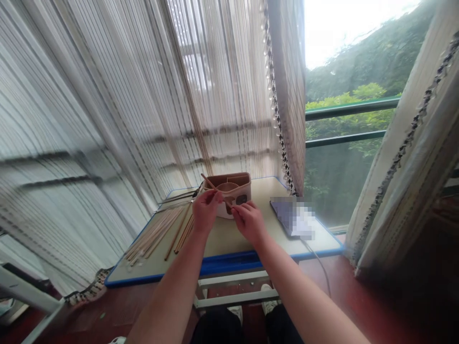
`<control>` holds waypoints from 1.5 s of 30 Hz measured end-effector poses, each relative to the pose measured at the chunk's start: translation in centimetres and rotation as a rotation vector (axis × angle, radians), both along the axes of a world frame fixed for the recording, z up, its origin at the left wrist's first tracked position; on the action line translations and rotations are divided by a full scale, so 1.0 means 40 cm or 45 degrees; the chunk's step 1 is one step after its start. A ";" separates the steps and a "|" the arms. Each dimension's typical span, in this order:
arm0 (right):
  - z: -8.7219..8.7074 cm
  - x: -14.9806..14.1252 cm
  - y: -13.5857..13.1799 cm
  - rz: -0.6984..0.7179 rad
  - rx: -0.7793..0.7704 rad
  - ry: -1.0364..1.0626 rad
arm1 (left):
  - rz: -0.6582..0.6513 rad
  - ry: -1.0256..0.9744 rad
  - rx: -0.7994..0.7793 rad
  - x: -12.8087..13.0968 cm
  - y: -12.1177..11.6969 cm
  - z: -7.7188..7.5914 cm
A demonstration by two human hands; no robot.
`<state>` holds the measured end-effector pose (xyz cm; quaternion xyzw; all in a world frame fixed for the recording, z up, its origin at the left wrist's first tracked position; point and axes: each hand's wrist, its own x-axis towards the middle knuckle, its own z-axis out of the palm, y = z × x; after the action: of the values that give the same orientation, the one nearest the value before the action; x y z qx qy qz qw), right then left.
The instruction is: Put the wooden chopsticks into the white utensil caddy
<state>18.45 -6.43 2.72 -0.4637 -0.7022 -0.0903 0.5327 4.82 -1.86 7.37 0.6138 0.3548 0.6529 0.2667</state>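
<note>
Your left hand [207, 209] pinches a stick [208, 182] by the box [235, 193] at frame centre; whether your right hand [248, 220] grips its lower end, you can't tell; one stick is up, the other sticks [156, 233] lie loose on the bench [223, 239], centre left

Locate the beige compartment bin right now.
Head view, centre: the bin stands on the table, just beyond the left hand and right hand, with loose sticks to its left and a pixelated item to its right.
</note>
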 end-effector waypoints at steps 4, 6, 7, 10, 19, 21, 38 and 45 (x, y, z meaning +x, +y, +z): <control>-0.003 0.016 -0.021 -0.005 -0.031 0.277 | -0.172 0.193 0.089 0.048 0.005 0.077; 0.000 0.029 -0.028 -0.014 -0.034 0.419 | -0.268 0.297 0.137 0.078 0.002 0.115; 0.008 0.039 -0.029 -0.011 -0.032 0.486 | -0.318 0.353 0.163 0.093 0.001 0.135; 0.073 0.080 -0.021 0.114 -0.147 0.641 | -0.441 0.451 0.263 0.126 0.008 0.202; 0.394 0.141 0.039 0.444 -0.604 0.197 | -0.367 0.216 0.480 0.111 0.067 0.352; 0.438 0.130 0.064 0.386 -0.609 0.076 | -0.335 0.149 0.490 0.088 0.080 0.359; 0.476 0.074 0.216 0.028 -0.405 -0.371 | -0.162 0.130 0.484 0.067 0.187 0.338; 0.485 0.070 0.199 0.160 -0.380 -0.367 | -0.087 0.113 0.562 0.063 0.160 0.348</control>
<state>21.25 1.54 22.12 -0.4752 -0.8042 -0.0174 0.3567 7.35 4.52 21.29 0.6970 0.1938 0.6776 0.1321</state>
